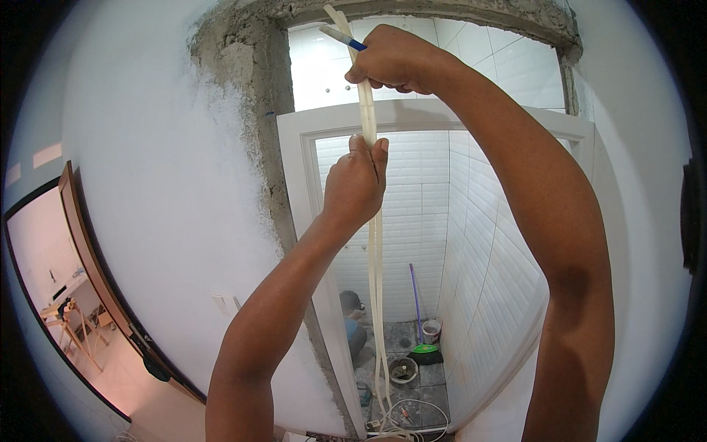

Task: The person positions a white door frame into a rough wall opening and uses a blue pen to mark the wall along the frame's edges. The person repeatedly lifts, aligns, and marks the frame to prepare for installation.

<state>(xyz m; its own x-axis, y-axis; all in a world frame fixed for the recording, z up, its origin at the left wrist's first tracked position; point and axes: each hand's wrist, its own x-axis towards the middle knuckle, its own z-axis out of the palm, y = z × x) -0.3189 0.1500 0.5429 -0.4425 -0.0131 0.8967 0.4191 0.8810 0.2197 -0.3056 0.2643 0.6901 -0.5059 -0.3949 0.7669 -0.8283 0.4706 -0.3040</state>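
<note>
My right hand (398,60) is raised near the top of the doorway, its fingers closed on the upper part of a pair of long cream cables (367,110). A slim pen-like tool (344,37), pale with a blue part, also sticks out of that fist. Just below, my left hand (356,179) grips the same cables, thumb pointing up. From there the cables hang side by side down to the floor. Their short upper ends stand above my right hand.
A white door frame (292,173) sits in a rough cement opening (247,62). Inside the tiled room, a person (353,324) crouches at the left. A broom (425,350), a bucket (431,329), a basin (403,370) and coiled cable (427,409) are on the floor. An open brown door (96,258) stands at far left.
</note>
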